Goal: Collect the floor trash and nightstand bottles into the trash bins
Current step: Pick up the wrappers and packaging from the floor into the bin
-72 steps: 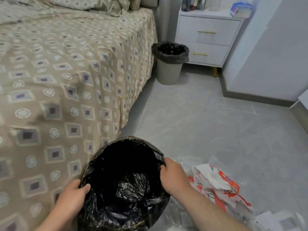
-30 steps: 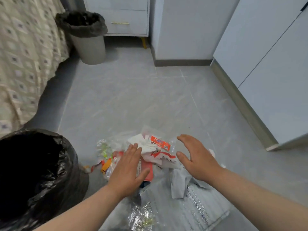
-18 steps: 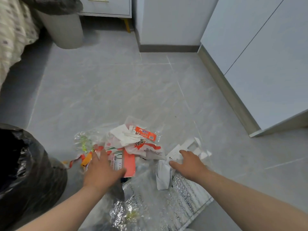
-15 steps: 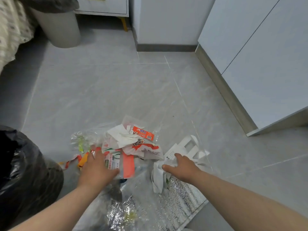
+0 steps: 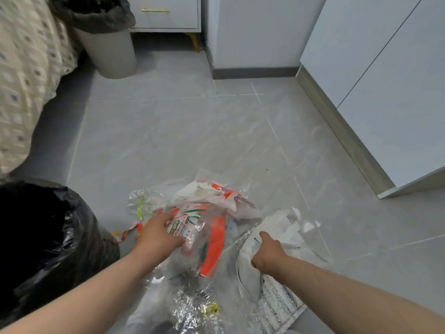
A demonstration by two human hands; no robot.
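A heap of floor trash (image 5: 207, 227) lies at six o'clock on the grey tiles: clear crinkled wrappers, red-and-white printed packaging, a white plastic bag (image 5: 284, 227) and silvery foil. A black-lined bin (image 5: 48, 237) stands open at eight o'clock just beside it, and a grey bin (image 5: 106, 37) with a black liner stands upright at eleven o'clock.

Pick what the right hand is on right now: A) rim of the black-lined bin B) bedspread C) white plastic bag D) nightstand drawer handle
C: the right hand is closed on the crumpled white plastic bag on the floor, far from the black-lined bin at left.
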